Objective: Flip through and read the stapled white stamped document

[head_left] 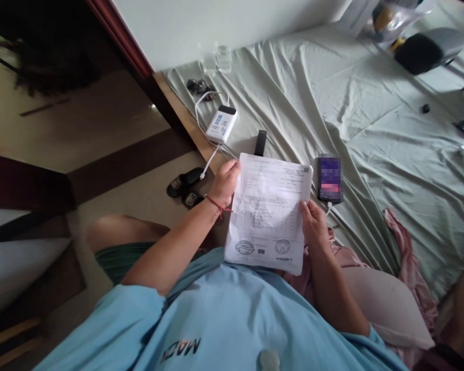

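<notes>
A printed paper sheet (pixel 270 211) with round and oval stamps near its lower edge is held up in front of my blue shirt. Its edges look thick, so there may be more than one sheet. My left hand (pixel 227 183), with a red string at the wrist, pinches its upper left edge. On the right edge, about midway down, my right hand (pixel 316 224) grips it. A lit phone (pixel 330 178) with a white cable plugged in lies on the bed, beyond my right hand. Behind the paper's top edge a small black object (pixel 261 141) is partly hidden.
A white power bank (pixel 222 124) with cables rests by the bed's edge, near sunglasses (pixel 201 87) and clear glasses (pixel 223 57). Black slippers (pixel 183 184) are on the floor. A grey-black case (pixel 429 51) sits at the far right on the wrinkled sheet (pixel 294 98). A pillow (pixel 386 299) lies beside me.
</notes>
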Tool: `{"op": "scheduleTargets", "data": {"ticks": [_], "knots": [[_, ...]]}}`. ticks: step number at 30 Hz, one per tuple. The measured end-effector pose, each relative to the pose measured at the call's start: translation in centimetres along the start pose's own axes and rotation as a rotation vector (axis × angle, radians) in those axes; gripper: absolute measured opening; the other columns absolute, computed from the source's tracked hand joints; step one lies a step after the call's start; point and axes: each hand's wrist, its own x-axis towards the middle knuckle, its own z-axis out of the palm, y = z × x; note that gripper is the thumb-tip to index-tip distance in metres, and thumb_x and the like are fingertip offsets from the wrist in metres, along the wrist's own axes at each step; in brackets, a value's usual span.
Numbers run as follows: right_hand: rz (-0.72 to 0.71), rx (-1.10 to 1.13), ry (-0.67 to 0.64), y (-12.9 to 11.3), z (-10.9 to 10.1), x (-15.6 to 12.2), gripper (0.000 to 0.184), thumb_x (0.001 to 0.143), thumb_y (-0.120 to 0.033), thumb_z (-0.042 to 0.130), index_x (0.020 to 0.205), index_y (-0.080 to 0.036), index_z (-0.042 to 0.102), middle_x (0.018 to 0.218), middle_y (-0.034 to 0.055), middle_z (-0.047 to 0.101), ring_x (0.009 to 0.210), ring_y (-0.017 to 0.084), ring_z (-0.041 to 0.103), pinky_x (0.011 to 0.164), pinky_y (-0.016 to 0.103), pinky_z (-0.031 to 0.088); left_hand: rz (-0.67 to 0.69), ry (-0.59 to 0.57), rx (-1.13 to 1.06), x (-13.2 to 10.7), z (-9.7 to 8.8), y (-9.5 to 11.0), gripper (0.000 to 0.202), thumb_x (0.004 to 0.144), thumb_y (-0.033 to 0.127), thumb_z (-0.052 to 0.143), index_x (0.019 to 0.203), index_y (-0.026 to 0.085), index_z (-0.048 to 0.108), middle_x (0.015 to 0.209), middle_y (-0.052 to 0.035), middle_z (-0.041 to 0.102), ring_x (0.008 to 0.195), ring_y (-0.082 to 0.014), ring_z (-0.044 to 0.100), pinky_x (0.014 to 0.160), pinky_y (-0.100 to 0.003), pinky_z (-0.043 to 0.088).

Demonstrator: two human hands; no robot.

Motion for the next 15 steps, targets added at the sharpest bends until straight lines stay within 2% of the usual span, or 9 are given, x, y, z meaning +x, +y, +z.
{"op": "scheduleTargets", "data": {"ticks": [3, 6, 10, 15], "knots": [[0.042, 0.032, -0.027, 0.1, 0.0, 0.1, 0.041, 0.083, -0.058, 0.065, 0.096, -0.020, 0.071, 0.075, 0.0008, 0.071, 0.062, 0.018, 0.060, 0.056, 0.028, 0.046, 0.113, 0.005, 0.386, 0.6, -0.2, 0.6, 0.032, 0.091, 0.030, 0.049, 0.062, 0.019, 0.044, 0.061, -0.0006, 0.044, 0.065, -0.0156, 0.044, 0.065, -0.029, 0.034], [0.069, 0.063, -0.040, 0.4, 0.0, 0.2, 0.038, 0.082, -0.058, 0.067, 0.090, -0.020, 0.070, 0.070, -0.0002, 0.070, 0.058, 0.017, 0.059, 0.054, 0.028, 0.046, 0.103, -0.007, 0.638, 1.8, 0.0, 1.3, 0.037, 0.088, 0.019, 0.047, 0.054, 0.020, 0.034, 0.056, -0.0022, 0.039, 0.064, -0.0174, 0.044, 0.066, -0.032, 0.031], [0.122, 0.115, -0.049, 0.7, 0.0, 0.2, 0.036, 0.080, -0.057, 0.071, 0.083, -0.021, 0.068, 0.063, -0.0020, 0.066, 0.051, 0.015, 0.055, 0.049, 0.026, 0.042, -0.016, -0.059, 0.699, 3.6, 0.6, 1.9, 0.039, 0.084, 0.011, 0.047, 0.048, 0.020, 0.036, 0.051, -0.0045, 0.037, 0.069, -0.0220, 0.053, 0.068, -0.033, 0.034], [0.162, 0.177, -0.018, 0.3, 0.1, 0.2, 0.032, 0.076, -0.052, 0.074, 0.076, -0.021, 0.065, 0.058, -0.0028, 0.064, 0.049, 0.015, 0.053, 0.046, 0.026, 0.040, -0.125, -0.076, 0.690, 4.5, 1.4, 2.4, 0.042, 0.083, 0.009, 0.052, 0.046, 0.021, 0.035, 0.047, -0.0025, 0.033, 0.057, -0.0196, 0.047, 0.063, -0.034, 0.030]]}}
